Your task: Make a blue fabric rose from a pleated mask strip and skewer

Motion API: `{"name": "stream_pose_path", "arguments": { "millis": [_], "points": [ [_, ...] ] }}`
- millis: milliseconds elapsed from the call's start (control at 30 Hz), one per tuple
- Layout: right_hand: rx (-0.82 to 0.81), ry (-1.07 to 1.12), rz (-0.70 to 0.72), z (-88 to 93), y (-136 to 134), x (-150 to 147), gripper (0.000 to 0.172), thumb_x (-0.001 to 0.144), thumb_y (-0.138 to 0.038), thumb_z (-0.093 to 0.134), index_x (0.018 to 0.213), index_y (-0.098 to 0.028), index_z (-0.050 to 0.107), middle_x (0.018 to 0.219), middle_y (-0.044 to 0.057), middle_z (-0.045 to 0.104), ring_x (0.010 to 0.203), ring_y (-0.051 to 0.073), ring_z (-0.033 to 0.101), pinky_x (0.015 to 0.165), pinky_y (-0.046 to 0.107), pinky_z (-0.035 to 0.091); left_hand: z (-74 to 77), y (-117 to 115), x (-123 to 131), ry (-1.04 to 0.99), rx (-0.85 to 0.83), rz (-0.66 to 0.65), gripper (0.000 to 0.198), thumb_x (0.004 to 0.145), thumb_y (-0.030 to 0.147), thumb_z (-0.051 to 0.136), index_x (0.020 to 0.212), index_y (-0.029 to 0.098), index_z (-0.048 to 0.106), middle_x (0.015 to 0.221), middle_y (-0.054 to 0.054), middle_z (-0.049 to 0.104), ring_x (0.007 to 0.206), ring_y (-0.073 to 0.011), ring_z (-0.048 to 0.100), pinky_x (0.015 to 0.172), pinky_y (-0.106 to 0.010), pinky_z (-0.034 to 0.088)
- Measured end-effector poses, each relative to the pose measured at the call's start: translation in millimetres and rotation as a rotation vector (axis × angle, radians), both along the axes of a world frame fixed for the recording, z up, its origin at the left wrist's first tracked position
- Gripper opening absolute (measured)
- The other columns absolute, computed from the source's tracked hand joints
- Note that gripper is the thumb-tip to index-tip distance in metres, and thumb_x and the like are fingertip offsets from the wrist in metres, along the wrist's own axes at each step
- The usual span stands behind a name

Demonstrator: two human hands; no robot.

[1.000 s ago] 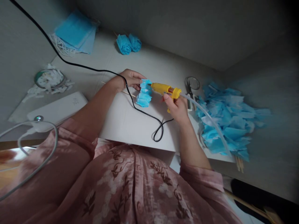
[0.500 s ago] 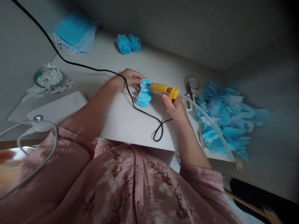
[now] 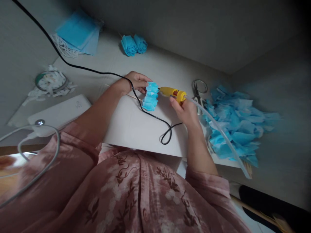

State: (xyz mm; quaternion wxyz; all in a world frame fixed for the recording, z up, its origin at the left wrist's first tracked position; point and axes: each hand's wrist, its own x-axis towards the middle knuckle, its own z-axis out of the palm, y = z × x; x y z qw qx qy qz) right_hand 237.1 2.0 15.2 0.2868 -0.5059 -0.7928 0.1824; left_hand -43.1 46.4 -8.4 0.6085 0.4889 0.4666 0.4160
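Note:
A strip of pleated blue fabric [image 3: 151, 96] is pinched at its upper end by my left hand [image 3: 138, 81]. A thin wooden stick [image 3: 132, 96] runs out from the strip's left side, beneath my wrist. My right hand [image 3: 186, 110] grips a yellow hot glue gun [image 3: 171, 92], whose nozzle points left and sits just beside the strip's right edge. From the gun's back end a long clear glue stick [image 3: 223, 137] reaches toward the lower right. The gun's handle is mostly hidden in my fingers.
Two rolled blue fabric flowers [image 3: 132, 45] lie at the back, with stacked blue face masks [image 3: 79, 32] to their left. Scissors [image 3: 198, 92] and heaped blue fabric pieces [image 3: 238, 119] are at right. A black cord [image 3: 97, 72] crosses my left arm. A white power bank [image 3: 60, 111] lies left.
My right hand has drawn the glue gun slightly right, so its nozzle has come off the blue strip. The cord's loop shifted a little with it. My left hand has stayed in place.

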Motion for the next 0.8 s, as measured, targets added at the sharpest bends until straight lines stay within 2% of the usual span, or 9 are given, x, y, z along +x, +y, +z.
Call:
{"name": "stream_pose_path", "arguments": {
  "millis": [200,300,400,533,800],
  "points": [
    [-0.077,0.109,0.031,14.2,-3.1,7.3,0.06,0.095,-0.073,0.047,0.08,-0.022,0.075,0.074,0.008,0.07,0.075,0.024,0.067,0.068,0.035,0.052,-1.8,0.0,-2.3,-0.002,-0.013,-0.03,0.027,0.086,0.015,0.08,0.113,0.009,0.077,0.086,-0.007,0.079,0.074,-0.0142,0.069,0.084,-0.031,0.058],
    [-0.132,0.114,0.106,17.9,-8.9,2.0,0.06,0.094,-0.071,0.051,0.073,-0.02,0.074,0.068,0.006,0.066,0.065,0.019,0.062,0.062,0.032,0.048,-3.5,1.0,-3.3,0.018,-0.005,-0.044,0.028,0.088,0.013,0.074,0.116,0.01,0.077,0.083,-0.006,0.078,0.068,-0.0129,0.069,0.08,-0.032,0.059],
    [-0.16,0.104,0.13,17.4,-11.3,-2.4,0.06,0.093,-0.07,0.051,0.072,-0.019,0.074,0.064,0.003,0.062,0.058,0.016,0.055,0.058,0.031,0.044,-5.2,2.3,-4.0,0.031,-0.002,-0.046,0.031,0.087,0.015,0.075,0.118,0.012,0.077,0.082,-0.005,0.076,0.078,-0.0163,0.074,0.082,-0.031,0.06],
    [-0.177,0.066,0.112,15.8,-11.0,-4.0,0.061,0.093,-0.071,0.05,0.073,-0.02,0.075,0.064,0.003,0.063,0.06,0.017,0.057,0.061,0.031,0.044,-7.0,3.6,-4.6,0.015,-0.007,-0.036,0.032,0.084,0.018,0.079,0.116,0.011,0.078,0.082,-0.006,0.075,0.092,-0.0223,0.077,0.086,-0.033,0.061],
    [-0.19,0.042,0.103,9.2,-10.0,-5.4,0.063,0.093,-0.075,0.05,0.076,-0.02,0.075,0.075,0.005,0.071,0.069,0.02,0.064,0.068,0.033,0.047,-3.9,1.1,-3.5,-0.004,-0.014,-0.025,0.03,0.083,0.015,0.08,0.112,0.01,0.079,0.081,-0.007,0.075,0.095,-0.0234,0.077,0.09,-0.035,0.062]
  ]
}}
